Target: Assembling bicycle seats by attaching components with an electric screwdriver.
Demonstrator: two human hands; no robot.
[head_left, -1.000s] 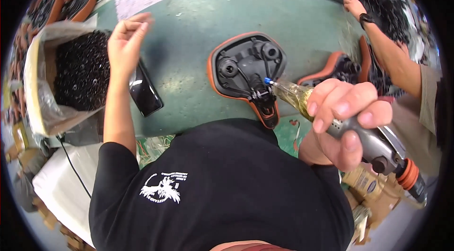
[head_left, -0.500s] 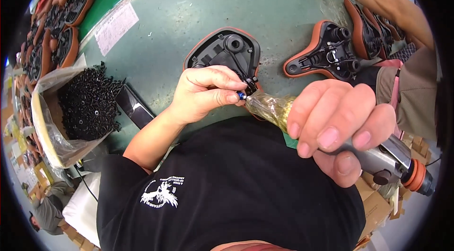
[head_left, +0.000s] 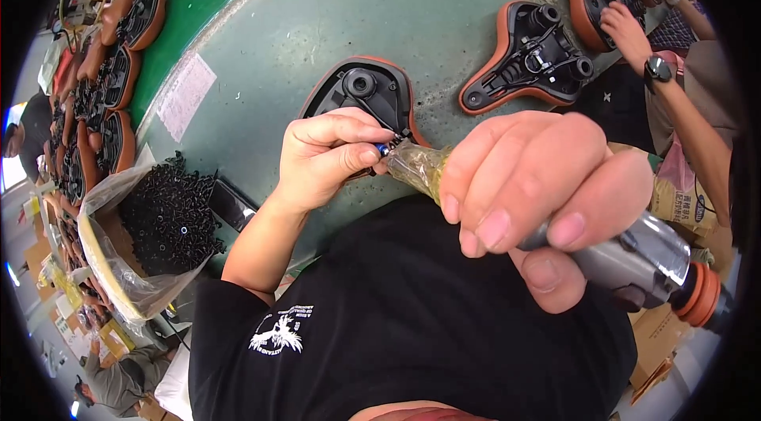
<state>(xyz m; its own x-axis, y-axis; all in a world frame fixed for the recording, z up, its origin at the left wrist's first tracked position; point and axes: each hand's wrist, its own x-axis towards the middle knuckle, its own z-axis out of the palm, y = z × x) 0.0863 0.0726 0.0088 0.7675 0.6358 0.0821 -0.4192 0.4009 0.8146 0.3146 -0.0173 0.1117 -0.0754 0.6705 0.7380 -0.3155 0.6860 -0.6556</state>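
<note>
My right hand [head_left: 539, 191] is wrapped round a silver air screwdriver [head_left: 646, 254] with an orange ring near its rear end. Clear yellowish wrapping [head_left: 418, 167] covers its front part, which points left. Thumb and fingers of my left hand [head_left: 317, 155] pinch at a small blue piece [head_left: 383, 149] by the driver's tip; whether a screw is there too, I cannot make out. Just beyond, a bicycle saddle [head_left: 371, 86] lies upside down, black underside up with a brown rim. My hands and the driver hide its near part.
An upturned saddle [head_left: 523, 56] lies to the right, several more [head_left: 575, 1] beside a co-worker's hands [head_left: 630, 34]. At left stand a plastic-lined box [head_left: 119, 262] of small black parts [head_left: 170, 219] and a dark flat object [head_left: 230, 203]. A paper sheet [head_left: 186, 96] lies near stacked saddles [head_left: 119, 72].
My hands and the driver sit slightly further left in view, still together at the tip. The whole view has shifted. A co-worker's hands now show beside the saddles at right.
</note>
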